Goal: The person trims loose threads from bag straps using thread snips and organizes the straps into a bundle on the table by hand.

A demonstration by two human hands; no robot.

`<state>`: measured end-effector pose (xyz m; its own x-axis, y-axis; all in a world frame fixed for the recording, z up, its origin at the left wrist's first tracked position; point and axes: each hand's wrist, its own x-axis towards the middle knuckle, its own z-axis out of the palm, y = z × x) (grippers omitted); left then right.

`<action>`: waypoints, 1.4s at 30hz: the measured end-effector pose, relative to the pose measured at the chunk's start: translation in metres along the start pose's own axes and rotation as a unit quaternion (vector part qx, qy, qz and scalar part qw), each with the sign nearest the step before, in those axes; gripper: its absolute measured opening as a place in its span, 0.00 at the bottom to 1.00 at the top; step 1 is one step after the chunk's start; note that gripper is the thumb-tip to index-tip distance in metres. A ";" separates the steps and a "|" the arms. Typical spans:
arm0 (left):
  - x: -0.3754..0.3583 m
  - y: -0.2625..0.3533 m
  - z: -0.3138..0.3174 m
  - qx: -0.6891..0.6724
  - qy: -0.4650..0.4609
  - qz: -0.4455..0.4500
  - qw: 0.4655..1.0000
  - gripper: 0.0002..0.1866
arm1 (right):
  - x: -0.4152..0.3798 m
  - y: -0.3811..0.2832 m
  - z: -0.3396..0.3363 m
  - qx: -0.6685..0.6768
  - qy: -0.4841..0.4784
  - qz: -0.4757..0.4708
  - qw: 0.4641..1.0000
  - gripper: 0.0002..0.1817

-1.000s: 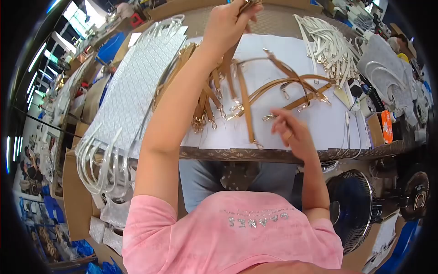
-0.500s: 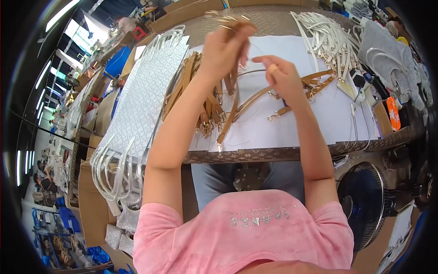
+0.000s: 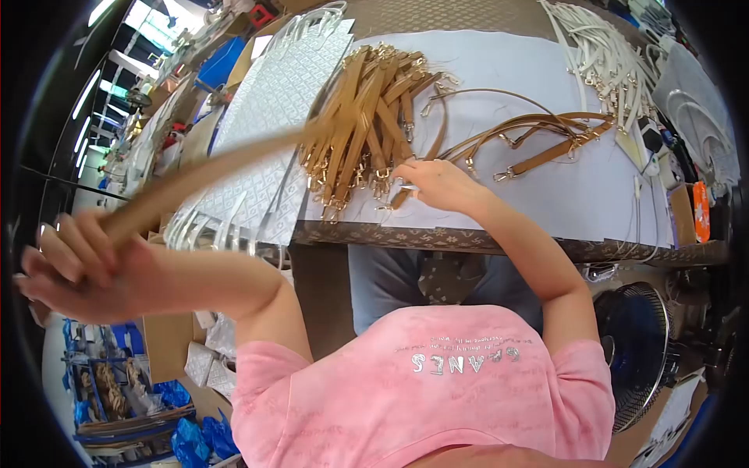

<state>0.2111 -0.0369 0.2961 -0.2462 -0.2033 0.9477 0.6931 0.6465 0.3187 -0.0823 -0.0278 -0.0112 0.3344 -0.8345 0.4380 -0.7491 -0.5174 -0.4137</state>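
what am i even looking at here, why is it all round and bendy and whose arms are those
This is one picture from a camera worn on a person's head, looking down over their pink shirt. The wide lens bends everything into a circle. There is no machine, only two bare hands. The left hand is swung out to the side, gripping one end of a tan strap, blurred by motion. The right hand rests on the table's white sheet, its fingers at the near end of a pile of tan straps with metal clips. More tan straps lie loose to the right, white straps farther back, and patterned silver panels on the left.
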 end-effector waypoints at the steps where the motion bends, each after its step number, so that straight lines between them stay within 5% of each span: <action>1: -0.019 0.007 -0.002 0.017 0.013 -0.013 1.000 0.11 | 0.006 -0.004 -0.001 0.076 0.021 0.012 0.997 0.21; 3: -0.057 0.013 -0.001 0.043 0.067 -0.035 0.996 0.10 | 0.016 -0.010 -0.018 0.213 0.065 0.039 0.974 0.21; 5: -0.102 0.000 0.005 0.082 0.163 -0.078 0.980 0.07 | 0.022 -0.051 -0.050 0.417 0.164 0.034 0.893 0.19; 8: -0.158 -0.044 0.031 0.096 0.291 -0.197 0.931 0.11 | 0.024 -0.104 -0.078 0.529 0.155 0.102 0.828 0.14; 11: -0.184 -0.078 0.038 0.150 0.272 -0.311 0.898 0.12 | 0.031 -0.124 -0.084 0.464 0.082 0.092 0.877 0.11; 14: -0.172 -0.093 0.056 0.179 0.254 -0.267 0.912 0.10 | 0.029 -0.117 -0.080 0.488 0.042 0.059 0.870 0.09; 16: -0.163 -0.088 0.051 0.239 0.254 -0.197 0.916 0.10 | 0.029 -0.075 -0.086 0.472 0.124 0.096 0.868 0.09; 18: -0.147 -0.070 0.033 0.308 0.250 -0.126 0.909 0.10 | 0.017 0.001 -0.111 0.291 0.206 0.268 0.895 0.15; 19: -0.135 -0.057 0.022 0.159 0.234 -0.079 0.956 0.10 | 0.004 0.053 -0.124 0.155 0.205 0.378 0.889 0.18; 20: -0.126 -0.046 0.016 0.008 0.213 -0.029 0.977 0.10 | -0.022 0.138 -0.114 -0.066 0.225 0.315 0.920 0.22; 21: -0.119 -0.036 0.015 0.015 0.217 -0.026 0.976 0.10 | -0.043 0.171 -0.125 -0.206 0.102 0.411 0.882 0.23; 22: -0.113 -0.027 0.014 -0.007 0.226 -0.005 0.974 0.11 | -0.048 0.173 -0.145 -0.026 0.000 0.540 0.841 0.20; 23: -0.109 -0.021 0.013 -0.030 0.235 0.017 0.971 0.11 | -0.050 0.167 -0.155 -0.028 -0.003 0.534 0.845 0.20; 25: -0.109 -0.019 0.013 -0.048 0.248 0.047 0.966 0.12 | -0.054 0.140 -0.169 0.064 0.169 0.385 0.905 0.16; 27: -0.112 -0.027 0.014 0.006 0.239 -0.140 0.961 0.13 | -0.039 0.091 -0.177 0.133 0.215 0.272 0.929 0.15; 29: -0.119 -0.052 0.008 -0.060 0.217 -0.298 0.927 0.14 | -0.029 0.020 -0.181 0.004 0.154 0.135 0.979 0.14; 32: -0.129 -0.117 0.062 0.052 0.157 -0.443 0.881 0.27 | -0.022 -0.046 -0.138 0.040 0.071 -0.032 0.996 0.13; 33: -0.135 -0.139 0.054 -0.121 0.111 -0.543 0.823 0.24 | -0.022 -0.064 -0.122 0.005 0.037 -0.104 0.994 0.12; 35: -0.170 -0.165 0.061 -0.284 0.151 -0.633 0.705 0.16 | -0.026 -0.089 -0.094 0.112 -0.088 -0.119 0.983 0.11; 39: -0.178 -0.156 0.083 -0.352 0.070 -0.652 0.668 0.10 | -0.036 -0.099 -0.055 0.098 -0.107 -0.189 0.971 0.10; 42: -0.196 -0.157 0.073 -0.244 0.057 -0.655 0.713 0.09 | -0.044 -0.092 -0.054 0.090 -0.131 -0.184 0.970 0.10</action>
<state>0.1015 -0.0452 0.0588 -0.8616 -0.4741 -0.1813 0.0803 -0.4800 0.8736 -0.0590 0.0666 0.0503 0.7115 -0.5949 0.3740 -0.4475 -0.7939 -0.4116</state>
